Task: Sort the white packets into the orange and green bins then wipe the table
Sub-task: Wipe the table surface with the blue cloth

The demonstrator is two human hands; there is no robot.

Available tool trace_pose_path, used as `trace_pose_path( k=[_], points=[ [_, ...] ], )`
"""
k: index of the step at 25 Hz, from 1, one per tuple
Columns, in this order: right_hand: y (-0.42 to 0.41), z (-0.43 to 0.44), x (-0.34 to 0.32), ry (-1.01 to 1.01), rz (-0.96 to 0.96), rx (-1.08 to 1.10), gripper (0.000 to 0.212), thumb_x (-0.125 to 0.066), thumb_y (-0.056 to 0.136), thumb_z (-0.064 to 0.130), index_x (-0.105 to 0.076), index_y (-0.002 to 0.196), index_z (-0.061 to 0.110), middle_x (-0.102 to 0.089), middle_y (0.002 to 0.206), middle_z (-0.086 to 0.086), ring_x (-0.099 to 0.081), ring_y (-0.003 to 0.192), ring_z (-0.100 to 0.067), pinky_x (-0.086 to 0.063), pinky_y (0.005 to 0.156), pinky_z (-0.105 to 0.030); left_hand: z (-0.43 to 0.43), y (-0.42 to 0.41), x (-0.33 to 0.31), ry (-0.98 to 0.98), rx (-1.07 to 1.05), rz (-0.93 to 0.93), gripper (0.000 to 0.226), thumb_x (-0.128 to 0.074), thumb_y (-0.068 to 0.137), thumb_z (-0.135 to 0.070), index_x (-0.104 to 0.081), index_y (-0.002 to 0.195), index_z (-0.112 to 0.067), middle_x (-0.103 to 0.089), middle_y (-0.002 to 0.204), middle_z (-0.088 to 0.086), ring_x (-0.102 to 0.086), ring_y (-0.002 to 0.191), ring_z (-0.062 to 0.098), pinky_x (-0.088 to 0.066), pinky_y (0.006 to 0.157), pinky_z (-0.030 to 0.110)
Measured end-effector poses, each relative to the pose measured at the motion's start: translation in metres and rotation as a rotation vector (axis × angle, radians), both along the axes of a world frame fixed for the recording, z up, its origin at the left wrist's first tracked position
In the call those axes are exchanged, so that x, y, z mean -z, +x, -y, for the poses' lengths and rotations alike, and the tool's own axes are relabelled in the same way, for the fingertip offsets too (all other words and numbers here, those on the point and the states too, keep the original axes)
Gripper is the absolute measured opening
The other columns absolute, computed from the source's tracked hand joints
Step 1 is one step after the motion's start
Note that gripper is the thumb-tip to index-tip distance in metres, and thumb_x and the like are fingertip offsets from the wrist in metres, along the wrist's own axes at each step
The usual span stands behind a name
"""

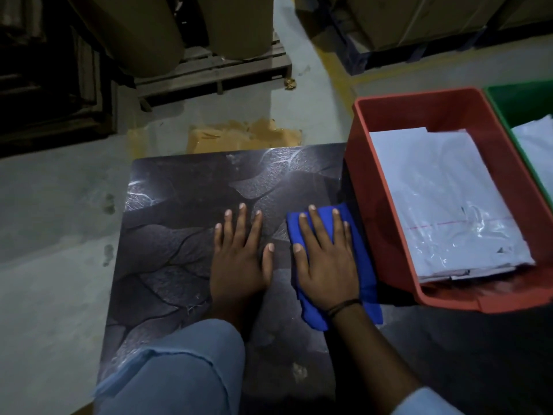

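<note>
Patterned table (179, 235), blue cloth (367, 265) (under right hand (326, 262))

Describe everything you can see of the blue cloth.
The blue cloth is a soft, crumpled fabric rag, bunched flat on the dark patterned table near its right edge. The right hand presses on it with straight, spread fingers, covering its middle; blue shows around the hand. It lies beside the orange bin; contact is unclear.
</note>
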State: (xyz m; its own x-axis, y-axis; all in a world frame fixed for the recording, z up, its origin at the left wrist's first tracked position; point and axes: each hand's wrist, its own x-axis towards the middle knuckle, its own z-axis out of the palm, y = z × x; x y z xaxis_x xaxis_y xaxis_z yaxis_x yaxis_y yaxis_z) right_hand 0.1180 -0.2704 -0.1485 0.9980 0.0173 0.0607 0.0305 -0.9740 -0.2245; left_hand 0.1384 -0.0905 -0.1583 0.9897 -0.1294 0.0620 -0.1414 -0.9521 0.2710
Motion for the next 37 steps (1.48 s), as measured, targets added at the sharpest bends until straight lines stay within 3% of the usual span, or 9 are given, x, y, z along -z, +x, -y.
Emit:
trace_pose_path(
  k=[3, 9, 12, 17, 19, 28, 30, 35, 37],
  points=[
    [0.042, -0.002, -0.003, -0.042, -0.029, 0.034, 0.058, -0.033, 0.103, 0.045, -0.031, 0.157, 0.023, -0.022, 0.167, 0.0, -0.012, 0.153, -0.038, -0.014, 0.124, -0.054, 0.0, 0.0, 0.001, -0.011, -0.014, -0.009, 0.068, -0.045, 0.098, -0.044, -0.031, 0.161, -0.021, -0.015, 0.171, 0.008, -0.011, 0.159, 0.033, -0.016, 0.126, 0.055],
    [0.174, -0.004, -0.004, 0.031, -0.132, 0.133, 0.061, -0.031, 0.103, 0.046, -0.027, 0.158, 0.022, -0.02, 0.167, -0.003, -0.007, 0.153, -0.041, -0.005, 0.124, -0.056, -0.001, 0.001, -0.001, -0.035, -0.008, -0.018, 0.067, -0.039, 0.097, -0.047, -0.033, 0.16, -0.023, -0.016, 0.171, 0.007, -0.011, 0.159, 0.034, -0.015, 0.127, 0.055],
    [0.139, -0.005, -0.002, 0.008, -0.089, 0.11, 0.062, -0.028, 0.103, 0.047, -0.024, 0.159, 0.021, -0.018, 0.168, -0.003, -0.007, 0.154, -0.04, -0.006, 0.124, -0.055, 0.0, 0.001, -0.001, -0.034, -0.01, -0.025, 0.067, -0.039, 0.097, -0.047, -0.033, 0.16, -0.023, -0.015, 0.171, 0.006, -0.01, 0.159, 0.033, -0.015, 0.127, 0.054],
    [0.007, -0.009, 0.0, -0.016, -0.033, 0.07, 0.063, -0.031, 0.102, 0.049, -0.023, 0.159, 0.022, -0.014, 0.169, 0.001, -0.006, 0.155, -0.038, -0.012, 0.124, -0.054, -0.003, 0.001, 0.004, -0.028, -0.007, 0.0, 0.067, -0.043, 0.098, -0.045, -0.03, 0.161, -0.024, -0.012, 0.172, 0.005, -0.008, 0.159, 0.03, -0.017, 0.126, 0.055],
    [0.002, -0.009, 0.001, -0.032, -0.04, 0.069, 0.064, -0.033, 0.102, 0.048, -0.025, 0.159, 0.022, -0.016, 0.168, 0.0, -0.007, 0.154, -0.039, -0.011, 0.125, -0.054, -0.002, 0.001, 0.005, -0.017, -0.014, -0.012, 0.068, -0.045, 0.098, -0.045, -0.029, 0.161, -0.024, -0.012, 0.172, 0.005, -0.008, 0.159, 0.03, -0.017, 0.126, 0.055],
    [0.178, -0.006, -0.005, -0.011, -0.124, 0.094, 0.062, -0.029, 0.102, 0.048, -0.024, 0.159, 0.022, -0.019, 0.167, -0.003, -0.006, 0.153, -0.041, -0.004, 0.124, -0.056, -0.001, 0.002, 0.003, -0.028, -0.008, -0.025, 0.066, -0.04, 0.098, -0.047, -0.032, 0.16, -0.025, -0.015, 0.172, 0.005, -0.009, 0.159, 0.032, -0.014, 0.127, 0.053],
    [0.159, -0.007, -0.004, -0.007, -0.096, 0.089, 0.063, -0.028, 0.103, 0.048, -0.023, 0.159, 0.022, -0.019, 0.167, -0.003, -0.006, 0.153, -0.041, -0.006, 0.124, -0.056, -0.001, 0.002, 0.001, -0.029, -0.003, -0.038, 0.066, -0.041, 0.098, -0.047, -0.033, 0.159, -0.024, -0.015, 0.172, 0.006, -0.01, 0.159, 0.033, -0.014, 0.127, 0.054],
    [0.01, -0.017, 0.003, -0.021, -0.013, 0.029, 0.064, -0.029, 0.102, 0.05, -0.022, 0.16, 0.024, -0.014, 0.169, 0.0, -0.003, 0.155, -0.039, -0.012, 0.124, -0.055, -0.001, 0.002, -0.003, -0.038, -0.004, -0.054, 0.067, -0.043, 0.098, -0.045, -0.033, 0.16, -0.022, -0.015, 0.171, 0.007, -0.009, 0.159, 0.033, -0.016, 0.126, 0.055],
    [0.0, -0.015, 0.007, -0.016, -0.005, 0.029, 0.064, -0.032, 0.101, 0.049, -0.024, 0.159, 0.023, -0.015, 0.168, 0.001, -0.005, 0.155, -0.039, -0.012, 0.124, -0.055, -0.002, 0.001, -0.003, -0.034, -0.005, -0.045, 0.067, -0.042, 0.098, -0.046, -0.034, 0.16, -0.022, -0.016, 0.171, 0.007, -0.01, 0.159, 0.033, -0.016, 0.126, 0.055]
  ],
)
